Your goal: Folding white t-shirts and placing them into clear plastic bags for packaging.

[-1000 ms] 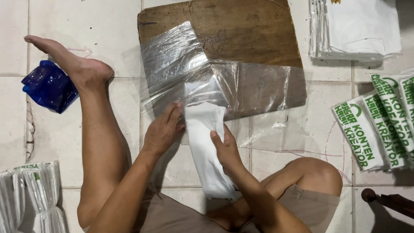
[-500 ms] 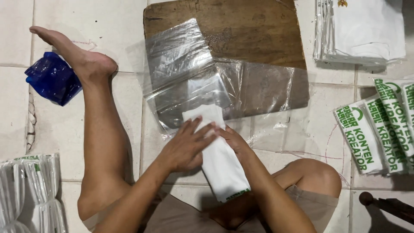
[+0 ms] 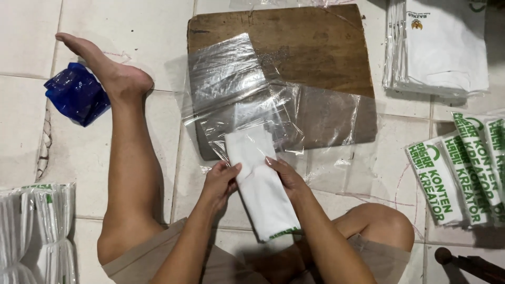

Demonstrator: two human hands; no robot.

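Note:
A folded white cloth lies lengthwise on the floor in front of me, its far end under the edge of a clear plastic bag. My left hand grips the cloth's left edge. My right hand holds its right edge. The plastic bag is spread flat over a brown wooden board on the white tiled floor.
My bare left leg stretches out to the left, beside a crumpled blue plastic bag. Stacks of white folded cloths sit at top right and bottom left. Folded pieces with green print lie at the right. A dark handle sits bottom right.
Both hands have shifted from pressing on top of the folded cloth to gripping its two sides. The cloth now lies straighter, with its far end at the plastic bag.

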